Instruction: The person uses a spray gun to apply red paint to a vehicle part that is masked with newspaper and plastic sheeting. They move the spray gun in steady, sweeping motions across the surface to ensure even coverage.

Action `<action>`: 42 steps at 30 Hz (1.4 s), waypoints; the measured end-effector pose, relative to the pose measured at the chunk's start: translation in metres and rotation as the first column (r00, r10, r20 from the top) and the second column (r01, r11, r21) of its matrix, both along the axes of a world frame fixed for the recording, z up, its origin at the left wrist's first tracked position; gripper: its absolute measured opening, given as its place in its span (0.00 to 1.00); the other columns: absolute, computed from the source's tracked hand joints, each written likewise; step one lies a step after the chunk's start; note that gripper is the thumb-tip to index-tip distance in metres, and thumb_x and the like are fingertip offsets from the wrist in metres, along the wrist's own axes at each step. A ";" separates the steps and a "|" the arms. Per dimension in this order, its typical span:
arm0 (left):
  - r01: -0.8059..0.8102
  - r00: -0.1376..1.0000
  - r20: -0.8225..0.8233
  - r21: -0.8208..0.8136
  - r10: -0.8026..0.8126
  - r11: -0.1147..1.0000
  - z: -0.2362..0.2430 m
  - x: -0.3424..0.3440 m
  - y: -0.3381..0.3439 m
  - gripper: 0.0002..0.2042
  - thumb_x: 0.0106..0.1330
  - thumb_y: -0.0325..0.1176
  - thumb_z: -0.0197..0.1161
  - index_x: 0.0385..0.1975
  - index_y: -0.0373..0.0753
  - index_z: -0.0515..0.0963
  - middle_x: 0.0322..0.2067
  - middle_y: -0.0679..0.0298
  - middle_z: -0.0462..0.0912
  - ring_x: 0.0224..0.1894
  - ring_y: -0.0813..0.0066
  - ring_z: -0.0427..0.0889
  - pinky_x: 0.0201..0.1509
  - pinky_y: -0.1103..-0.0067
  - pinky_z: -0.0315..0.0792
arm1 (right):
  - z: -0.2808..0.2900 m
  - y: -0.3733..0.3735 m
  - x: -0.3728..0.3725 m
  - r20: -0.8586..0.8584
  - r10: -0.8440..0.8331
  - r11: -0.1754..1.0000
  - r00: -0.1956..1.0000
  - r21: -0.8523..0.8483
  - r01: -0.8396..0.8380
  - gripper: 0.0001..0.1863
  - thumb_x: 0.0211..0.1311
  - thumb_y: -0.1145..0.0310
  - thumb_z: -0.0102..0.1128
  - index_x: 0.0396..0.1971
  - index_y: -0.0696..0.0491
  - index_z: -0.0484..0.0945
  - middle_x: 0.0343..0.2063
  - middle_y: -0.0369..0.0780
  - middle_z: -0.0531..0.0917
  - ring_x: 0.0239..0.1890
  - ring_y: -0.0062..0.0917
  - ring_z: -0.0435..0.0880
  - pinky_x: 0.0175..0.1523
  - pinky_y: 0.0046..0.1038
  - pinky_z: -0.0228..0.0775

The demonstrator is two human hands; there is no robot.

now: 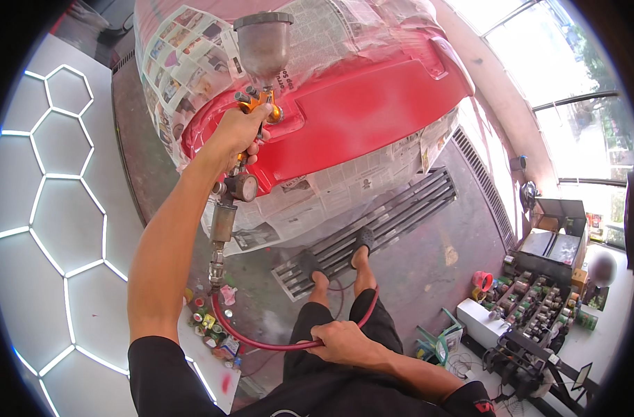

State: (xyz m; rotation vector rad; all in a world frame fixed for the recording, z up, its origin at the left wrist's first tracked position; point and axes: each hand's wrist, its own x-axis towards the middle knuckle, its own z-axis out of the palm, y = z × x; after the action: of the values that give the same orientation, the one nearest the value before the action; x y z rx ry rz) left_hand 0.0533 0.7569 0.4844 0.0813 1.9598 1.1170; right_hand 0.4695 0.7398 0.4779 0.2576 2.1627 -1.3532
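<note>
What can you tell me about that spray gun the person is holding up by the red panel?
The spray gun is held upright in the left hand, fingers wrapped round its orange body. A dull grey metal cup sits on top. Below the grip hang a round gauge and a metal cylinder, joined to a red hose that loops down into the right hand. Its nozzle faces the red panel.

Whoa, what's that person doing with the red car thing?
The person's left hand holds a spray gun, with a metal cup on top, pointed at a glossy red car panel. Newspaper masking covers the parts around it. The right hand holds the red air hose away from the panel.
</note>
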 end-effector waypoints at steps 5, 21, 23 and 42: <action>-0.022 0.992 0.128 0.007 0.021 1.000 0.005 -0.002 0.015 0.20 0.77 0.53 0.60 0.44 0.39 0.77 0.32 0.64 0.82 0.14 0.87 0.68 0.16 0.80 0.71 | 0.002 0.004 0.004 -0.061 -0.078 0.996 0.995 0.045 0.081 0.27 0.68 0.46 0.68 0.21 0.56 0.79 0.16 0.47 0.81 0.23 0.49 0.84 0.29 0.46 0.73; -0.068 0.997 0.017 -0.202 0.073 0.977 0.013 0.001 -0.007 0.17 0.77 0.49 0.59 0.35 0.40 0.75 0.27 0.67 0.77 0.14 0.85 0.67 0.17 0.78 0.71 | 0.017 0.010 0.007 -0.101 -0.072 0.997 0.992 -0.009 0.071 0.30 0.69 0.45 0.67 0.18 0.56 0.76 0.16 0.47 0.80 0.21 0.47 0.82 0.28 0.45 0.71; -0.071 0.997 -0.002 -0.220 0.072 0.973 0.017 0.003 -0.011 0.17 0.77 0.48 0.58 0.38 0.37 0.74 0.29 0.63 0.77 0.15 0.82 0.69 0.18 0.76 0.72 | 0.016 0.010 0.010 -0.105 -0.067 0.998 0.992 -0.012 0.066 0.30 0.69 0.45 0.67 0.18 0.56 0.76 0.16 0.47 0.80 0.21 0.48 0.82 0.28 0.45 0.71; -0.049 0.988 0.148 0.019 0.046 0.999 0.022 0.017 0.049 0.14 0.79 0.46 0.57 0.42 0.39 0.75 0.28 0.69 0.78 0.14 0.90 0.67 0.17 0.82 0.74 | 0.015 0.038 0.040 -0.085 -0.226 0.973 0.970 0.033 0.230 0.30 0.69 0.45 0.68 0.19 0.57 0.77 0.16 0.47 0.80 0.21 0.48 0.82 0.28 0.44 0.70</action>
State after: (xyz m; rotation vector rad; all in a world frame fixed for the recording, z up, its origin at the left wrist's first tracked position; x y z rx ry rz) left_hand 0.0705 0.8059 0.5064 -0.0357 1.8261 1.1429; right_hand 0.5090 0.7776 0.4928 0.4892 2.2862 -1.4657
